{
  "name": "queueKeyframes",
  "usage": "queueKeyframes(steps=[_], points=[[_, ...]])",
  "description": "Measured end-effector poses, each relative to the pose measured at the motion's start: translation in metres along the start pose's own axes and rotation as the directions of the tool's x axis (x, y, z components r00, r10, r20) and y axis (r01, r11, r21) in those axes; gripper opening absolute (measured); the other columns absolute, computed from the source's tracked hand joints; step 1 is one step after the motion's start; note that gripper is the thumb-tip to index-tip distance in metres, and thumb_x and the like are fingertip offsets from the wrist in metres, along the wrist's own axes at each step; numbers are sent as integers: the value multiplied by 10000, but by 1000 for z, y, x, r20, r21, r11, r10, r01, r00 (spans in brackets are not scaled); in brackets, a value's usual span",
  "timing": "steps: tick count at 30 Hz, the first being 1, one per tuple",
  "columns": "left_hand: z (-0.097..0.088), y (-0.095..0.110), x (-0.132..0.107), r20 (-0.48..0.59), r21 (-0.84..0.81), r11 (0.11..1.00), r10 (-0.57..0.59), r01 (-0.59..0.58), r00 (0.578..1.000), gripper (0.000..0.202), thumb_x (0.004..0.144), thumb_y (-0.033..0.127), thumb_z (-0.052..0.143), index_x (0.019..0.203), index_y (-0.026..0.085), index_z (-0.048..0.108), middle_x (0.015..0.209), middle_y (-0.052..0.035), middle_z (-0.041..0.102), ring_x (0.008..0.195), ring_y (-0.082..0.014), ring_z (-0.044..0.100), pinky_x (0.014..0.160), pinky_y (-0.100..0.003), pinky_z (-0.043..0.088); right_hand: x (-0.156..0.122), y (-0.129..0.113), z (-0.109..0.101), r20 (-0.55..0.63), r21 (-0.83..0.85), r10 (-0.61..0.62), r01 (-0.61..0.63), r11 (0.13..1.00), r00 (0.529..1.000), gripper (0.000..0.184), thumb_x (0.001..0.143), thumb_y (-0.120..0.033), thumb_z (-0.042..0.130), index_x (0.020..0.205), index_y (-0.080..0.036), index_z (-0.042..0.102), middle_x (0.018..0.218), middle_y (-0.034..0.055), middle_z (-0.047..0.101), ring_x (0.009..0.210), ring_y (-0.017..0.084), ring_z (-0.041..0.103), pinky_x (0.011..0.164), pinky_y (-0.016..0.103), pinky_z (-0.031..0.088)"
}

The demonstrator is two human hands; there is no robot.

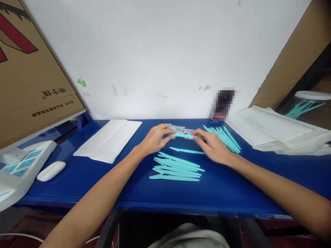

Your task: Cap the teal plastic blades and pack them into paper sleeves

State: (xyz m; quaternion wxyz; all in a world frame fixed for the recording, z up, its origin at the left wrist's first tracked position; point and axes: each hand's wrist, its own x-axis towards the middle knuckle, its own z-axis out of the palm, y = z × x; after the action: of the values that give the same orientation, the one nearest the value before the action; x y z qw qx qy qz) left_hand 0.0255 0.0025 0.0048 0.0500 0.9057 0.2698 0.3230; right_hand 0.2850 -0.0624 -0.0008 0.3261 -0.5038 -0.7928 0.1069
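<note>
A turquoise eyebrow razor (pixel 182 135) is held level above the table between both hands. My left hand (pixel 157 138) pinches its left end between thumb and fingers, and my right hand (pixel 213 144) pinches its right end. Small translucent plastic pieces, perhaps blade caps (pixel 181 129), lie in a heap just behind the held razor. One loose eyebrow razor (pixel 186 150) rests below my hands, its right end partly covered by my right hand. Nearer to me, several eyebrow razors (pixel 178 168) lie in a rough row. Another fanned pile of razors (pixel 227 139) is beyond my right hand.
On the blue table (pixel 134 193), a white envelope (pixel 110 139) lies at left, beside a white oval case (pixel 51 171) and a power strip (pixel 28 165). Several white envelopes (pixel 279 131) and a jar of turquoise sticks (pixel 305 105) are at right. A cardboard box (pixel 38 75) stands far left.
</note>
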Motion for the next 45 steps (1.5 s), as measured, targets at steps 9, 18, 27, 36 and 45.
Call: queueKeyframes(steps=[9,18,27,36,45], points=[[-9,-18,-3,194,188,982,-73,36,978,285,987,363,540,1122,212,742,1115,-92,673,1065,-235,598,938,-377,477,0,1,-5,54,-246,-3,16,969,999,411,989,-540,405,1185,-208,547,1125,113,631,891,251,634,742,373,475],[-15,-40,-11,314,101,981,-192,169,930,309,928,427,588,1095,233,761,1156,-80,701,1053,-240,632,966,-392,478,-5,5,-19,413,-245,-38,151,958,910,248,974,-419,479,880,-226,603,930,64,631,747,207,595,659,341,401],[11,-39,-1,275,181,961,-254,209,927,475,1028,391,319,1395,253,587,1232,-124,608,1125,-271,552,991,-446,443,-4,2,-18,428,-261,-81,209,943,900,290,1016,-345,341,802,-228,499,725,21,625,680,202,557,790,378,363],[13,-28,10,341,311,932,-291,185,894,487,1024,442,293,1431,367,549,1148,-110,560,1072,-294,529,910,-464,431,4,7,-18,103,-281,117,-84,956,988,216,986,-302,356,799,-240,445,640,9,589,568,189,518,597,319,315],[-11,-38,0,253,362,913,-290,188,923,301,954,373,528,911,188,762,970,-81,753,897,-249,669,776,-341,461,1,11,-3,169,-304,2,50,951,986,261,1037,-349,301,855,-230,446,814,50,610,697,204,566,663,337,378]])
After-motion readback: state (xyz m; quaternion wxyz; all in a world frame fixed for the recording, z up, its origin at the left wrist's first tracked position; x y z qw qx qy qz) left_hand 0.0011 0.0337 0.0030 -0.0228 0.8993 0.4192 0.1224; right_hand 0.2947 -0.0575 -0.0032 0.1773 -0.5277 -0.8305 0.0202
